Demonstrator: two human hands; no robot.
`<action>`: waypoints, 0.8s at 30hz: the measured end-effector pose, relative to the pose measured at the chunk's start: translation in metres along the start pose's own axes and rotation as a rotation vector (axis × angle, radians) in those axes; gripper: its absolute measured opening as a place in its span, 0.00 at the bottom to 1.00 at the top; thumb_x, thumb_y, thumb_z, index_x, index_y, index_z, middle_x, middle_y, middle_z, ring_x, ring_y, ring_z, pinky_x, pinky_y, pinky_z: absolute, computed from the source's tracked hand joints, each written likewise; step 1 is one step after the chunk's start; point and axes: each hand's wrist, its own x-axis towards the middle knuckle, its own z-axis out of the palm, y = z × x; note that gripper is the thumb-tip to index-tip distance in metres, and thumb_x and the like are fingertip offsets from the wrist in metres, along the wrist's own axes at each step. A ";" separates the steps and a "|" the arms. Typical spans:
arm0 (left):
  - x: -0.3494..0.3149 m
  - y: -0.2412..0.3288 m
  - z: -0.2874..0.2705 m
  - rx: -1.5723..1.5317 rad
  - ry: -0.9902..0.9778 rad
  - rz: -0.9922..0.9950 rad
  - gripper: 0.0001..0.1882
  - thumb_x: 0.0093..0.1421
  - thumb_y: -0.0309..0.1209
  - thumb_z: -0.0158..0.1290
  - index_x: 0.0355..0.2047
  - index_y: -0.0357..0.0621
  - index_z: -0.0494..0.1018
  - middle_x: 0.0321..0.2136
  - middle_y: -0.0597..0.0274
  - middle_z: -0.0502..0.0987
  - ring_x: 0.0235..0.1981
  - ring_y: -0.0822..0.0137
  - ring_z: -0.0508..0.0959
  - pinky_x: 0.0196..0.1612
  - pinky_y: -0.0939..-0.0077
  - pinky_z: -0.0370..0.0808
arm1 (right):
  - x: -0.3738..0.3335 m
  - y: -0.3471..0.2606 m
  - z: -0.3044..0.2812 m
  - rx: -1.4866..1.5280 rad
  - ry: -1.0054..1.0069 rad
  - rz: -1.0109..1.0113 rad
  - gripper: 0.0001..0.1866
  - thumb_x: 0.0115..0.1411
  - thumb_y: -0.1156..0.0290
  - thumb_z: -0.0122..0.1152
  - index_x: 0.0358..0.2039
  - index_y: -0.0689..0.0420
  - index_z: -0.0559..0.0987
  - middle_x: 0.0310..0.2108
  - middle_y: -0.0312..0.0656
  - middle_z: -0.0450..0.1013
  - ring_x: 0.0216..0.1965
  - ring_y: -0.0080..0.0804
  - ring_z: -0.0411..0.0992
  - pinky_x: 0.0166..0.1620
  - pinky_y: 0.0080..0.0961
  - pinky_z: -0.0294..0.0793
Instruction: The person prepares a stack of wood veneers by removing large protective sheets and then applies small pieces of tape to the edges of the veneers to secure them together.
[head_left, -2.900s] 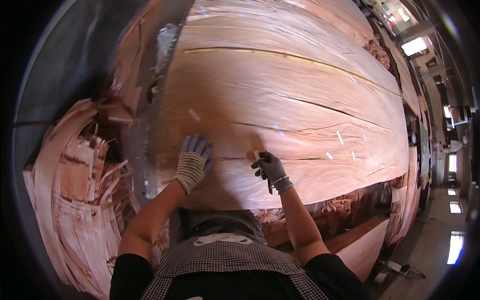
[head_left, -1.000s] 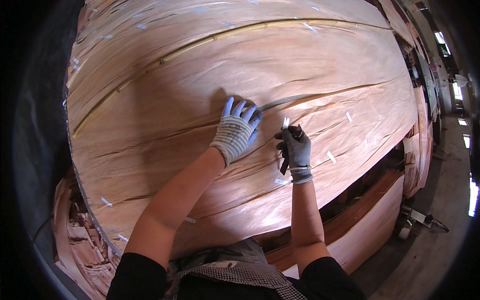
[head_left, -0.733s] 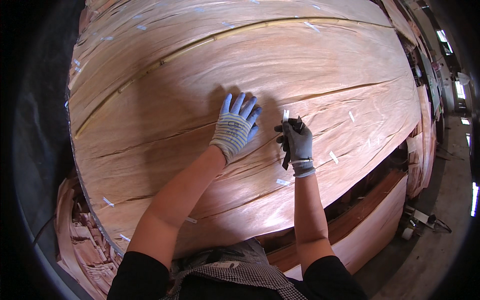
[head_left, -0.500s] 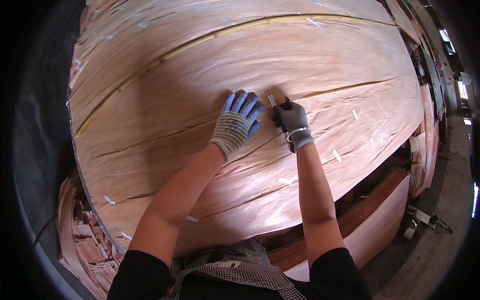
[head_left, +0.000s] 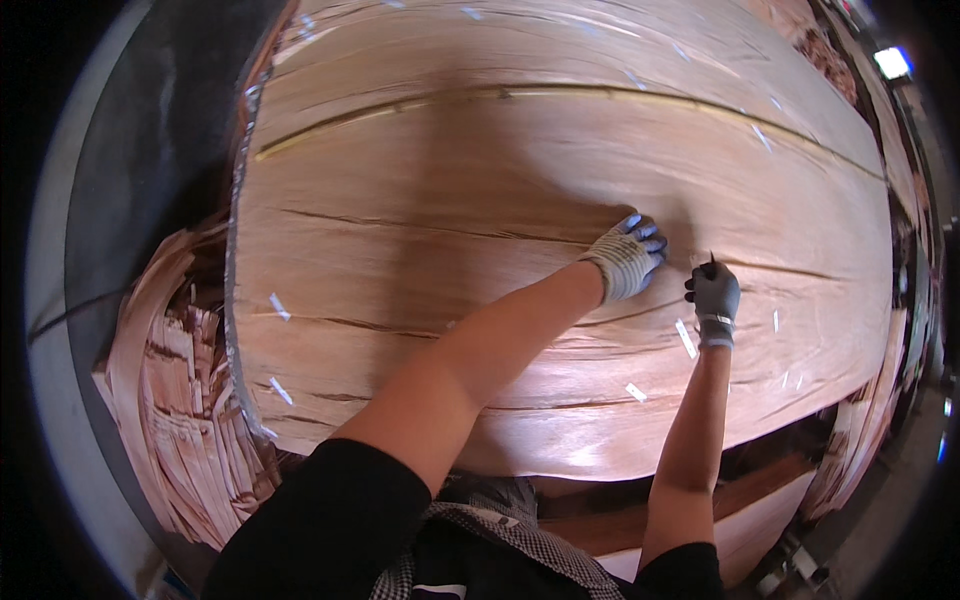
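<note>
A large, thin sheet of pinkish-brown wood veneer (head_left: 520,180) spreads before me, with wavy cracks running across it. My left hand (head_left: 630,258), in a striped glove with blue-coated fingers, lies on the sheet with its fingers stretched out. To its right, my right hand (head_left: 712,300), in a grey glove, is closed just above or on the veneer beside a dark crack (head_left: 780,268). A small dark point sticks up from its fingers; what it belongs to is hidden. Near that wrist a white tape strip (head_left: 685,338) lies on the sheet.
A thin yellowish stick (head_left: 560,91) lies across the far part of the veneer. More tape pieces, such as a short strip (head_left: 636,392), dot the surface. Torn veneer scraps (head_left: 190,420) are heaped at the left, and a lower wood stack (head_left: 740,520) stands near my right side.
Both hands have moved to the right over the veneer, and the view has shifted. The white strip that was at my right fingertips no longer shows there.
</note>
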 end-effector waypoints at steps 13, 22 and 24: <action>-0.275 -0.100 -0.117 0.462 0.167 -0.695 0.33 0.55 0.44 0.55 0.58 0.41 0.66 0.61 0.48 0.62 0.63 0.45 0.59 0.66 0.46 0.50 | -0.134 -0.147 0.207 0.221 -0.702 -0.069 0.15 0.59 0.60 0.62 0.32 0.61 0.80 0.19 0.42 0.76 0.18 0.28 0.75 0.18 0.25 0.68; -0.260 -0.086 -0.107 0.249 0.121 -0.504 0.25 0.58 0.40 0.52 0.55 0.47 0.70 0.57 0.55 0.69 0.62 0.55 0.64 0.66 0.49 0.53 | -0.130 -0.143 0.217 -0.574 -0.474 -0.357 0.21 0.56 0.46 0.56 0.37 0.51 0.82 0.28 0.54 0.78 0.32 0.50 0.78 0.35 0.43 0.75; -0.257 -0.082 -0.120 0.120 0.093 -0.589 0.25 0.60 0.41 0.50 0.57 0.48 0.68 0.59 0.57 0.67 0.62 0.56 0.63 0.67 0.51 0.52 | -0.142 -0.119 0.187 -0.426 -0.533 -0.357 0.18 0.55 0.52 0.62 0.34 0.55 0.83 0.20 0.46 0.77 0.18 0.36 0.76 0.28 0.35 0.75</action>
